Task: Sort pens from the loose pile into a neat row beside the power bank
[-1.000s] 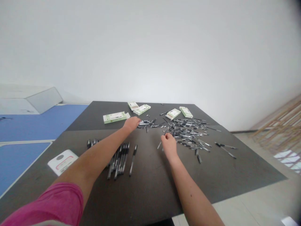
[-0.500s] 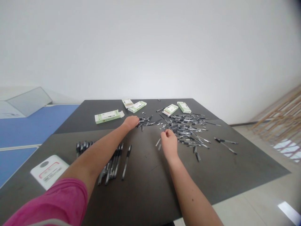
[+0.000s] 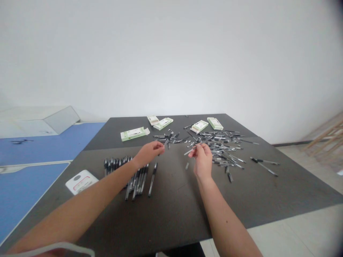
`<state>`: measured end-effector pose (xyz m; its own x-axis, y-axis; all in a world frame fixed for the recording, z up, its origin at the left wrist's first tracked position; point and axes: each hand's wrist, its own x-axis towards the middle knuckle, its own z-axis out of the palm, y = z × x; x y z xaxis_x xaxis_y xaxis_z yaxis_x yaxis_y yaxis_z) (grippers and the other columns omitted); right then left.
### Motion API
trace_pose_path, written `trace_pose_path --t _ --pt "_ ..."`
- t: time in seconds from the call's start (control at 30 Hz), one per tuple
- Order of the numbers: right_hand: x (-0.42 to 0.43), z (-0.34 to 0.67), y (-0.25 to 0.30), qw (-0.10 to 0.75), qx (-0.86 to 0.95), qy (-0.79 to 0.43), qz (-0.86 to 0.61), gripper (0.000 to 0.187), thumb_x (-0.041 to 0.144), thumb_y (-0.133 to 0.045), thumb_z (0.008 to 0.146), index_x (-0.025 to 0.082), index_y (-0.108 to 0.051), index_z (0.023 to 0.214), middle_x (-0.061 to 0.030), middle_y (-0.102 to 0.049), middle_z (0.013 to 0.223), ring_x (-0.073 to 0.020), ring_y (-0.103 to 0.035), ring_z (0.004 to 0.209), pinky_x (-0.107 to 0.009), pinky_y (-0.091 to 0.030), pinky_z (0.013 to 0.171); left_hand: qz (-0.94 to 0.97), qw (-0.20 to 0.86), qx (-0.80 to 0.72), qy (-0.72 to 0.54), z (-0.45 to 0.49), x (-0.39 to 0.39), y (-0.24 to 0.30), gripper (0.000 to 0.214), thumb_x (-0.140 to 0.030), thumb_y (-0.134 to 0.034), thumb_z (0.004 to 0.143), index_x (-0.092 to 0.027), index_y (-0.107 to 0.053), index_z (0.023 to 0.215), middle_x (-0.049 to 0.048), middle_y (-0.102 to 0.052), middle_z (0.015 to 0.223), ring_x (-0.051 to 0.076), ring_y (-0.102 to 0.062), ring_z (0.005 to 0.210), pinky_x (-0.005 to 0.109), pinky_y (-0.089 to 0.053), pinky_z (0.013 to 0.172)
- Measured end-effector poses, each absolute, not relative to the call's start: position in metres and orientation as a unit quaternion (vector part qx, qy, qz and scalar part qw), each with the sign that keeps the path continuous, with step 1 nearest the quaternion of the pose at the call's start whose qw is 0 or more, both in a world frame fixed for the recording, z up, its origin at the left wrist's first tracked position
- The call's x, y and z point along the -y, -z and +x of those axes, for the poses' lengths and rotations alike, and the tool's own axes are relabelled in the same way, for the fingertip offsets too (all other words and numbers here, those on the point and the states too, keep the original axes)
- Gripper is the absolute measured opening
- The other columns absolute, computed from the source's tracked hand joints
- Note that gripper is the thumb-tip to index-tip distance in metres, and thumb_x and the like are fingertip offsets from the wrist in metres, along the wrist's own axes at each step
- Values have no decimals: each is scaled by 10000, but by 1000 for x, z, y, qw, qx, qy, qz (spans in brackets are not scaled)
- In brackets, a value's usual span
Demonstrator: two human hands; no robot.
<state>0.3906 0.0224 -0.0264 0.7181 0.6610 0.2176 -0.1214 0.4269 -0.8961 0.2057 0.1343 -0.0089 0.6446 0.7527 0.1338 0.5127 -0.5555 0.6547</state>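
Observation:
Over the middle of the dark table, my left hand (image 3: 150, 152) is closed, its fingertips pinching a small clear and dark piece that looks like a pen cap (image 3: 166, 142). My right hand (image 3: 203, 160) is closed on a pen (image 3: 188, 151), whose clear end points left; the rest is hidden by the fingers. Just beyond my left hand lies a small pile of caps (image 3: 175, 137). A large heap of loose pens and pen parts (image 3: 223, 148) spreads beyond and right of my right hand. Under my left forearm, a row of capped pens (image 3: 138, 182) is partly hidden.
Several green-white pen boxes (image 3: 134, 134) lie along the table's far side. A white card-like object (image 3: 81, 181) rests at the left. One pen (image 3: 152, 179) lies beside the row, and two more (image 3: 264, 166) lie far right. A blue surface (image 3: 32, 194) adjoins the table at left.
My left hand has drawn back from the cap pile with a small piece in its fingertips. My right hand now holds its pen with the clear end pointing left. The view has shifted.

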Motion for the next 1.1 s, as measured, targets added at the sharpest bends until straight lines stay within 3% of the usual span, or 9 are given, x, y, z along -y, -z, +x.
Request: trace_pose_path --t 0.13,0.27,1.1 --pt "-15 382 18 837 266 -284 -384 158 319 -573 787 198 -481 742 65 -555 563 -80 -536 437 -197 -442 472 759 471 -387 -226 180 -55 19 302 -446 -535 787 -176 -613 898 29 -693 799 171 -626 758 271 -454 732" --pt "-9 370 16 826 296 -316 -362 161 315 -582 800 192 -503 735 55 -573 587 -77 -545 450 -201 -462 479 702 538 -404 -233 173 -16 33 253 -417 -550 784 -179 -606 850 15 -661 744 154 -590 715 260 -435 703" --pt "-8 377 22 720 435 -299 -451 138 321 -548 823 203 -529 753 56 -548 573 -93 -532 481 -226 -445 537 675 568 -397 -254 174 -8 42 188 -358 -560 793 -184 -615 838 -13 -629 726 135 -559 715 242 -408 701"
